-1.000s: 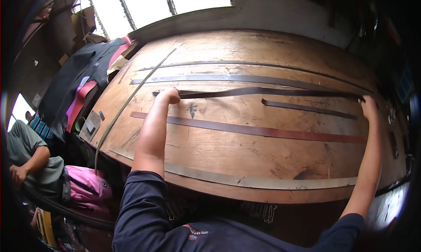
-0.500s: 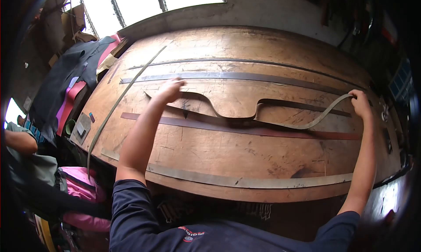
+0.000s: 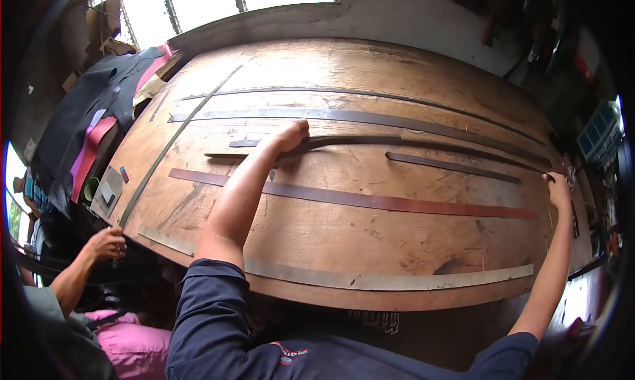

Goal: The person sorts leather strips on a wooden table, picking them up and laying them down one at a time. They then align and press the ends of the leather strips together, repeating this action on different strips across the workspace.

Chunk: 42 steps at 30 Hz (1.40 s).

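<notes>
A long dark leather strip [image 3: 423,143] stretches between my two hands over the wooden table [image 3: 370,248]. The fingers of my left hand [image 3: 291,135] are closed on it left of the middle, and its left end pokes out beyond my wrist. My right hand [image 3: 559,189] pinches the right end near the table's right edge. Just below the strip lies a shorter dark strip [image 3: 456,168]. A reddish-brown strip [image 3: 370,203] lies flat nearer to me. Above my left hand runs a wide grey-brown strip [image 3: 377,120].
At the left edge a co-worker's hand [image 3: 108,244] is by the end of a thin olive strip [image 3: 175,138]. A pale strip [image 3: 390,279] lies along the near edge. Black hides [image 3: 79,122] are piled at the left, and a thin dark strip [image 3: 410,102] lies farther back.
The wavy strip has been pulled nearly straight. My left hand has moved right, and my right hand has moved right and nearer to me. A co-worker's hand has appeared by the olive strip.
</notes>
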### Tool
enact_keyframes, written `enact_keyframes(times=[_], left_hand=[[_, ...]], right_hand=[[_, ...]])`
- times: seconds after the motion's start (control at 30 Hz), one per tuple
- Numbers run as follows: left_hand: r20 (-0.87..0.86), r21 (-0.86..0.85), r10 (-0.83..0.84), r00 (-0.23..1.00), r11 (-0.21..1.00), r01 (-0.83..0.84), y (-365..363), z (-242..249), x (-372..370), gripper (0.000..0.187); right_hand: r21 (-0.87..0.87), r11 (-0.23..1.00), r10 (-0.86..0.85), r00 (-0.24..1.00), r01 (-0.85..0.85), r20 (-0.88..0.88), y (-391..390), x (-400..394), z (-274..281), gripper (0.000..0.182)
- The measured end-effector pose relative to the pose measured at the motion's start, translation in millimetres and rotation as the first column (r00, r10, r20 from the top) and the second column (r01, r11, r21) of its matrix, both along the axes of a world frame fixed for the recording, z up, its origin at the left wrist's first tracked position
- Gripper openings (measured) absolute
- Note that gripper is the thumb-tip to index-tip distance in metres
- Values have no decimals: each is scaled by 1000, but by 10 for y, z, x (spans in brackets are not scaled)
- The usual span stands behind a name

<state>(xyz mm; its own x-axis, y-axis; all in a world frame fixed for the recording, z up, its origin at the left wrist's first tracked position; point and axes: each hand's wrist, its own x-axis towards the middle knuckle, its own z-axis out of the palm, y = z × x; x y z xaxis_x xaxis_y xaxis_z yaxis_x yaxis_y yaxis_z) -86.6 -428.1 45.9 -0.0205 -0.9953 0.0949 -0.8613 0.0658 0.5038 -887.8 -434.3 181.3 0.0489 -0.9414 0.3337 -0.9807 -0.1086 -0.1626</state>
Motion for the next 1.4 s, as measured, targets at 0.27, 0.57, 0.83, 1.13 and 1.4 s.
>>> enact_keyframes(times=[0.27,0.57,0.83,1.13,1.4], left_hand=[[68,47,58,996,997,-61,-126,118,87,15],[244,-12,223,944,974,-227,125,181,745,10],[698,-413,269,664,908,67,294,271,579,24],[209,-255,407,889,901,-352,556,281,458,33],[81,115,-77,994,991,67,1187,341,175,27]], right_hand=[[63,997,29,991,-38,129,277,225,-271,21],[-74,994,-82,995,85,49,418,-838,-842,22],[-166,962,-207,975,217,78,523,-802,-399,30],[-448,892,95,943,61,318,519,-1260,514,39],[-532,840,177,871,109,458,217,-1905,1328,43]])
